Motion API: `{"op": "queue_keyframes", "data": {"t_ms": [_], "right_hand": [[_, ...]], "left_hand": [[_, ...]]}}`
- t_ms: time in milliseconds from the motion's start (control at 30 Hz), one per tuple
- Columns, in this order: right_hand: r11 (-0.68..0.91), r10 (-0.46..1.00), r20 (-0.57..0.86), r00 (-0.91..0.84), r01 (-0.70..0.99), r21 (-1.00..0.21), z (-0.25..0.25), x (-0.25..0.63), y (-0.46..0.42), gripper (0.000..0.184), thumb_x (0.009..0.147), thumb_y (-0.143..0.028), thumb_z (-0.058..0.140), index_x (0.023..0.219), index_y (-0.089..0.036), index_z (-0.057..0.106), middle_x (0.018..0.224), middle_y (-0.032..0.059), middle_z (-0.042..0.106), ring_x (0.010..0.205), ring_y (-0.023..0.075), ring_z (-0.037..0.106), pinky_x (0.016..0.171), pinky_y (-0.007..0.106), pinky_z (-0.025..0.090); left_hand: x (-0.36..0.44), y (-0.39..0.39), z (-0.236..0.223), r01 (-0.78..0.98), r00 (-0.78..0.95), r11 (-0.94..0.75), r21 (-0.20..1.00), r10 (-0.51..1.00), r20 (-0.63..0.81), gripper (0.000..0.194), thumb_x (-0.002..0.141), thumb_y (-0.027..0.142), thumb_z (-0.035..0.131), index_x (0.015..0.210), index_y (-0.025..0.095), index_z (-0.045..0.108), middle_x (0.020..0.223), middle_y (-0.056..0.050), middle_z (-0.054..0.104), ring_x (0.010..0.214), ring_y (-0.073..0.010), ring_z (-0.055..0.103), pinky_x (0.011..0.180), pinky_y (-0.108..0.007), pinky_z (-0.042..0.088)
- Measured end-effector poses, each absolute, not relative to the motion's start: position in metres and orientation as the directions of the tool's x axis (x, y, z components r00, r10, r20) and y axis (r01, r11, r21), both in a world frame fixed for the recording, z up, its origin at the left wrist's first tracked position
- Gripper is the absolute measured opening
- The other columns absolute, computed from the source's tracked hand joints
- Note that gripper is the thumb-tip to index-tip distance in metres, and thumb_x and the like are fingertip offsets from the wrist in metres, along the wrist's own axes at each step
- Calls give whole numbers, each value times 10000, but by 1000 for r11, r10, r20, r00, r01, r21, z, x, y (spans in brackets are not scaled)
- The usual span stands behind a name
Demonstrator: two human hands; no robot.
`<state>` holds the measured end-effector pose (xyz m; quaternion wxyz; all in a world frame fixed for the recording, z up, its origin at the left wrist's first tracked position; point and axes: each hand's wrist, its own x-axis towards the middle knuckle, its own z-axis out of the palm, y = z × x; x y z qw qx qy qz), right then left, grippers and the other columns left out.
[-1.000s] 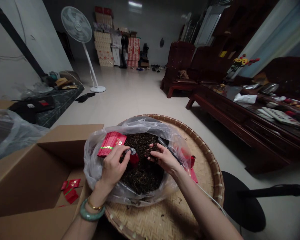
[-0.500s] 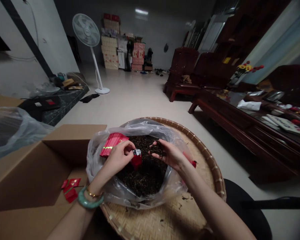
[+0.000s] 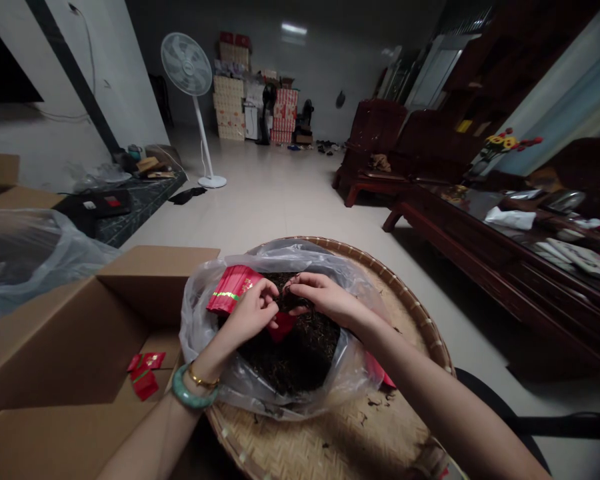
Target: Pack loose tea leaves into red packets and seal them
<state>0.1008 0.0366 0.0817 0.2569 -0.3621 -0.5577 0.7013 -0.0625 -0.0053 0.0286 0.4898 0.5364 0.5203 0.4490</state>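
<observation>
R hand [image 3: 321,296] is now closer in to L hand [image 3: 254,311] than in the earlier frame, above the red packet [image 3: 283,328]. L hand's thumb & fingers seem to pinch the packet, which is just below both hands. R hand's fingertips bunch around what looks like dark dried leaf [image 3: 286,375]. Step in hand: prob. filling; next move calls for holding the mouth open & dropping leaf in w/o spills. Count: 1 packet held; 1 stack of red packets [image 3: 233,287] beside L hand, too overlapped to count; 2, poss. 3, loose packets [image 3: 144,385] in 1 cardboard box [image 3: 45,353] left of L hand; 1 plastic bag [image 3: 196,320] under both hands; 1 bamboo tray [image 3: 340,443] beneath.
</observation>
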Motion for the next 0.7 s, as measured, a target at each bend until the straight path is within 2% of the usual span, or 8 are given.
{"op": "queue_keyframes", "data": {"t_ms": [200, 300, 400, 533, 700], "right_hand": [[93, 790, -121, -600, 314, -945, 78, 104, 40, 108, 761, -188, 577, 863, -181, 614, 864, 6, 600, 668, 101, 573, 597, 235, 533], [279, 774, -58, -630, 422, -863, 79, 106, 40, 127, 758, -162, 587, 876, -178, 633, 801, -5, 634, 646, 112, 585, 616, 240, 492], [450, 733, 2, -681, 483, -751, 86, 106, 37, 138, 736, -136, 632, 863, -174, 670, 783, -9, 669, 734, 138, 606, 704, 251, 454], [515, 659, -9, -752, 461, -722, 93, 105, 35, 191, 735, -124, 649, 914, -178, 688, 874, 3, 705, 815, 151, 630, 752, 244, 432], [536, 708, -9, -706, 545, -645, 94, 100, 37, 219, 729, -87, 630, 933, -157, 668, 918, 36, 702, 843, 162, 627, 752, 249, 425]], "left_hand": [[-63, -3, 23, 66, -11, -14, 998, 1000, 15, 206, 623, 159, 473, 815, 197, 410, 615, 113, 423, 403, -59, 519, 379, -199, 488], [-62, -3, 24, 96, 7, -50, 994, 999, 50, 148, 615, 148, 471, 750, 183, 419, 635, 95, 449, 398, -56, 533, 360, -168, 446], [-62, -3, 26, 181, 32, -56, 982, 998, 51, 99, 619, 130, 464, 713, 160, 464, 636, 72, 484, 407, -63, 558, 360, -148, 413], [-62, -3, 26, 207, 8, -46, 977, 999, 45, 143, 633, 144, 499, 775, 159, 485, 693, 58, 513, 421, -68, 569, 362, -156, 418], [-57, -6, 24, 147, 18, -30, 989, 999, 27, 255, 627, 173, 528, 859, 188, 426, 761, 71, 481, 416, -45, 546, 347, -148, 418]]}}
